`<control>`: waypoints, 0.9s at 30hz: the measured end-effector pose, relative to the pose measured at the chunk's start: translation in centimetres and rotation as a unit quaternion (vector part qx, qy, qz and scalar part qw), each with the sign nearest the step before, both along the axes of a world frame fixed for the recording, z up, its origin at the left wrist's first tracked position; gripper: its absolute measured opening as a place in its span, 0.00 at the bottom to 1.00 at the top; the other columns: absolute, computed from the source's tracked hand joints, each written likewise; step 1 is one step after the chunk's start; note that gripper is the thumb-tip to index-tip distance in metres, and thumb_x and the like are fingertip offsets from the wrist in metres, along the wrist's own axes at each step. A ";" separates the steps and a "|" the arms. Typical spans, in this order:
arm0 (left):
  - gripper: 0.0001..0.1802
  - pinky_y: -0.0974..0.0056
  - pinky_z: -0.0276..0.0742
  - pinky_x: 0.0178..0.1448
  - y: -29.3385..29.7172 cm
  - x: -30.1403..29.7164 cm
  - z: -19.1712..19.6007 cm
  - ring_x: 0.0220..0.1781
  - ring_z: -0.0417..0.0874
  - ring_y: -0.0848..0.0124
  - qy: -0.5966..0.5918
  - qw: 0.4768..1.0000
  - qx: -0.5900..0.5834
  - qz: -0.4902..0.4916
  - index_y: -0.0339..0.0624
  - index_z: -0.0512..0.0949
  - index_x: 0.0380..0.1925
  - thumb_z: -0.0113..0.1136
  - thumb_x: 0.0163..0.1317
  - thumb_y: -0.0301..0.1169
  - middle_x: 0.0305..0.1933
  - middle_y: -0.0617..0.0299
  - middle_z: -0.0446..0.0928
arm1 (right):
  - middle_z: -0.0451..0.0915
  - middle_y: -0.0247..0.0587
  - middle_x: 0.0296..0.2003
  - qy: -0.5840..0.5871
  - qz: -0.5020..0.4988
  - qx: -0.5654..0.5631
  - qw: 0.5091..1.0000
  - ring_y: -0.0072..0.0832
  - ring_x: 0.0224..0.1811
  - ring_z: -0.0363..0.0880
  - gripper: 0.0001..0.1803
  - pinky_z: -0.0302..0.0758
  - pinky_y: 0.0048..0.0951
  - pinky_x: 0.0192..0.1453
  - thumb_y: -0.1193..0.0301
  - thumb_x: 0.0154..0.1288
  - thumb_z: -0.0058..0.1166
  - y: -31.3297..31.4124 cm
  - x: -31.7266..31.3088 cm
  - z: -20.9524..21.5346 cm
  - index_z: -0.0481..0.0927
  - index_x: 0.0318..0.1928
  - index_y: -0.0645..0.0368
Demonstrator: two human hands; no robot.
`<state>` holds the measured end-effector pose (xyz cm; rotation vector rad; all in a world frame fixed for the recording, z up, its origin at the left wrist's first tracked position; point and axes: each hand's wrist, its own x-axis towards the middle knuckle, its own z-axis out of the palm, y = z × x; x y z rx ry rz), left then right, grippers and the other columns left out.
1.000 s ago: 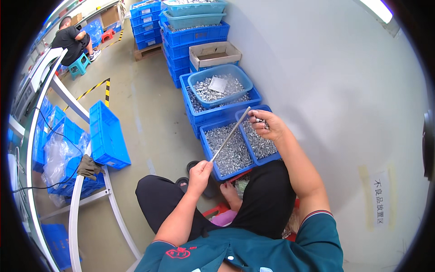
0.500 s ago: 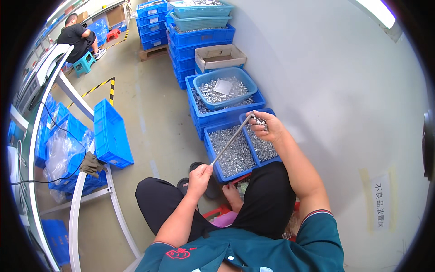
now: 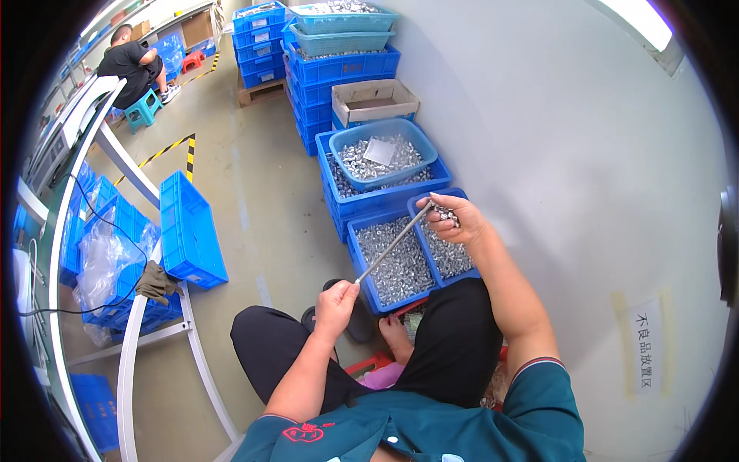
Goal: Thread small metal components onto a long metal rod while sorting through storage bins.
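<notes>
My left hand (image 3: 336,306) is closed round the near end of a thin grey metal rod (image 3: 394,244), which slants up and away to the right. At its far end my right hand (image 3: 466,222) is closed, with thumb and fingertips at the rod's tip. Several small shiny metal parts (image 3: 445,218) lie in the curled fingers of that hand; their exact kind is too small to tell. Beneath the rod stands a blue bin (image 3: 406,302) full of similar silvery parts. A second blue bin (image 3: 463,274) of them is partly hidden by my right hand.
Farther off, a light-blue basket (image 3: 391,182) of metal parts sits on stacked blue crates (image 3: 332,202). A white-framed bench (image 3: 129,362) and a blue crate (image 3: 192,231) stand at left, a wall (image 3: 570,192) at right. Another person (image 3: 129,65) sits on a stool in the back.
My right hand and the rod's far end have come slightly nearer to me and to the right. My left hand has hardly moved.
</notes>
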<state>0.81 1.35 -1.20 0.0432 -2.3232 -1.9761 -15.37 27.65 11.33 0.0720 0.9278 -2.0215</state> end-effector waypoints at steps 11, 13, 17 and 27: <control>0.13 0.58 0.65 0.23 -1.0 -0.4 1.5 0.19 0.72 0.55 0.065 0.988 -0.133 0.034 0.42 0.73 0.21 0.55 0.59 0.37 0.15 0.52 0.69 | 0.69 0.35 0.23 0.013 0.029 0.028 0.999 0.13 0.14 0.59 0.15 0.53 0.10 0.10 0.67 0.64 0.48 0.4 0.0 1.0 0.72 0.45 0.64; 0.13 0.61 0.65 0.23 -0.8 -0.3 0.2 0.16 0.71 0.62 0.033 0.999 -0.030 -0.008 0.40 0.73 0.21 0.55 0.60 0.36 0.14 0.54 0.67 | 0.69 0.34 0.23 0.018 0.032 -0.002 0.999 0.13 0.14 0.59 0.15 0.53 0.10 0.10 0.67 0.64 0.48 0.1 0.0 1.0 0.73 0.45 0.64; 0.13 0.66 0.62 0.22 -0.2 -0.5 1.3 0.16 0.66 0.74 0.062 0.990 -0.127 0.020 0.38 0.72 0.21 0.55 0.60 0.35 0.13 0.59 0.64 | 0.69 0.34 0.23 0.012 0.016 0.022 1.000 0.12 0.14 0.59 0.15 0.55 0.09 0.12 0.66 0.65 0.47 0.7 0.0 0.8 0.72 0.47 0.63; 0.16 0.73 0.57 0.26 0.5 -0.7 0.2 0.23 0.59 0.83 -0.006 0.993 0.104 -0.063 0.38 0.69 0.18 0.52 0.64 0.33 0.18 0.74 0.61 | 0.67 0.32 0.24 -0.013 -0.009 -0.083 0.996 0.12 0.16 0.59 0.18 0.55 0.10 0.12 0.62 0.68 0.43 0.5 0.7 0.4 0.69 0.53 0.59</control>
